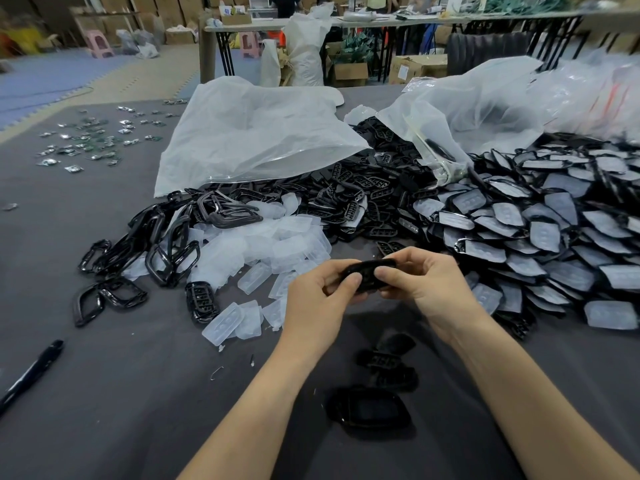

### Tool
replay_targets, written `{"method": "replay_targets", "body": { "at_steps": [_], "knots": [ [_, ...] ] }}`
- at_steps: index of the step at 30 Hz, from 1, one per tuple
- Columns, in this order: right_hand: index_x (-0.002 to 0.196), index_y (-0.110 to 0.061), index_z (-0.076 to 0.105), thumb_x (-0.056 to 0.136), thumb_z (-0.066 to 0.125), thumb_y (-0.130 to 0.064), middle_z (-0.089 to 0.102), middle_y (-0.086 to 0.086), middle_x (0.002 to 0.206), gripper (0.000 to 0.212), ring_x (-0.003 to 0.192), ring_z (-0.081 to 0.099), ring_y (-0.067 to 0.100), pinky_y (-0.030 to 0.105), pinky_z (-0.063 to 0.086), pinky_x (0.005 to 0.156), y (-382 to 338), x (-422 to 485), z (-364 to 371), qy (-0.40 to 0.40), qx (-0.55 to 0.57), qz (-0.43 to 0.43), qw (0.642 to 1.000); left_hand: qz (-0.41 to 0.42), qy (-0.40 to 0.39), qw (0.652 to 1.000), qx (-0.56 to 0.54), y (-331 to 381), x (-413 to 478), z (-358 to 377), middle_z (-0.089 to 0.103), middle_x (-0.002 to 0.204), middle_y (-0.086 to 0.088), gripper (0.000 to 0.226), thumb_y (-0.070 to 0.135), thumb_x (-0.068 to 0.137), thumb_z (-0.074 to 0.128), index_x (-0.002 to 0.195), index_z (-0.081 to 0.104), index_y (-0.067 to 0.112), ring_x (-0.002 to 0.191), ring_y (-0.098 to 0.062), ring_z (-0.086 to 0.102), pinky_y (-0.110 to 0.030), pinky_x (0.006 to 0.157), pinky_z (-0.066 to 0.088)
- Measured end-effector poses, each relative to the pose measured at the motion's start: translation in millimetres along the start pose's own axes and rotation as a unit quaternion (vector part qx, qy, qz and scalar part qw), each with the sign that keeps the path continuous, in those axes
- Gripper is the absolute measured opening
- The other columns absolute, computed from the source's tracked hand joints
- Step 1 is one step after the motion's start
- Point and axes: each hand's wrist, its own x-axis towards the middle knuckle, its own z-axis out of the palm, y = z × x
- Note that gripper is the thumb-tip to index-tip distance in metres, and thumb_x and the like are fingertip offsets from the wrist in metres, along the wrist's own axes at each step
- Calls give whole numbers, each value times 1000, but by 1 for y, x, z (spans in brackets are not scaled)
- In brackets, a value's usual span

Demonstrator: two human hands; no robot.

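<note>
Small glossy black oblong plastic shell [367, 271], held just above the middle of the table and pinched at either end between the thumb and curled fingers of the left hand [318, 296] and right hand [427, 284]. Its inner face is hidden, possibly slotted like the loose pieces nearby. Grey cloth-covered table [104, 403], in a storeroom with brown cardboard boxes [349, 73]. A crumpled translucent plastic bag [256, 133] lies over a heap of black plastic grilles [363, 188]. Clear moulded plastic inserts [277, 244] lie beside it, and a black marker pen [31, 374] at the left edge.
</note>
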Motion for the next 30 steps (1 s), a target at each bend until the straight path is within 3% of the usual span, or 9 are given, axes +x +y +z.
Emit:
{"method": "replay_targets", "body": {
  "at_steps": [4,10,15,21,30],
  "knots": [
    [74,-6,67,73,73,0,69,3,63,9,57,65,10,18,52,52,-1,1,0,-2,20,11,1000,-16,-27,999,-43,4,0,-2,76,78,3,26,-4,93,56,94,69,18,71,-13,73,-16,61,54],
    [75,-4,67,60,72,-11,67,6,67,17,56,62,11,18,52,52,-5,2,-4,-37,68,52,996,-23,-42,997,-66,7,0,-3,76,81,-1,24,-2,92,57,95,70,18,75,-16,74,-19,64,56],
    [76,-7,67,62,74,-10,68,4,65,16,58,65,12,19,54,55,-7,2,-10,-57,2,21,998,-38,-71,994,-69,8,-1,-3,75,77,3,26,-5,92,55,93,69,16,73,-10,73,-15,65,55],
    [83,-11,64,74,72,3,67,1,70,18,60,64,9,17,52,56,-11,1,-13,-83,-62,-36,994,-56,-88,991,-88,8,0,-6,76,83,-3,23,-2,93,54,99,69,14,80,-14,73,-17,68,55],
    [81,-8,61,76,73,5,66,-1,62,19,56,62,9,18,51,54,-10,0,-9,-52,-126,-82,987,-65,-83,993,-61,6,0,-5,76,84,-1,24,-5,88,61,97,70,16,79,-14,73,-18,72,56]
  ]
}}
